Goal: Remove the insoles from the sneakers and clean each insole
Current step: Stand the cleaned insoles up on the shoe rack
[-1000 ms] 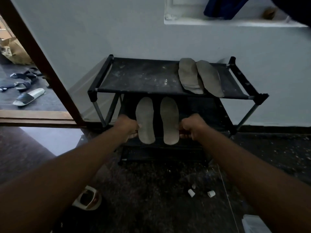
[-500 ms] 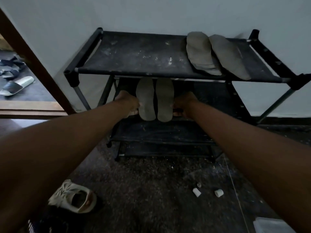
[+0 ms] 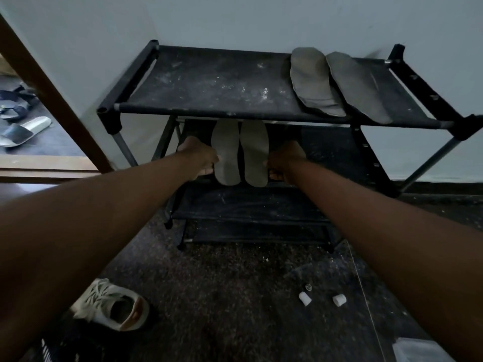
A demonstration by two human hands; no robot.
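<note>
l hand (image 3: 201, 159) grips left insole (image 3: 226, 150), r hand (image 3: 286, 160) grips right insole (image 3: 254, 152), hands apart, under rack (image 3: 209, 84) top. grey insoles (image 3: 313, 82) at 1 o'clock, sneaker (image 3: 115, 305) at 7.

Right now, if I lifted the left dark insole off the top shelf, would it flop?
Probably floppy: the left dark insole looks thin, its edge wavy. Likely light, being so thin. Unlikely to roll; it lies flat.

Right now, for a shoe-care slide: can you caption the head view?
Left hand and right hand hold two pale insoles at a black shoe rack; two grey insoles lie on top.
</note>
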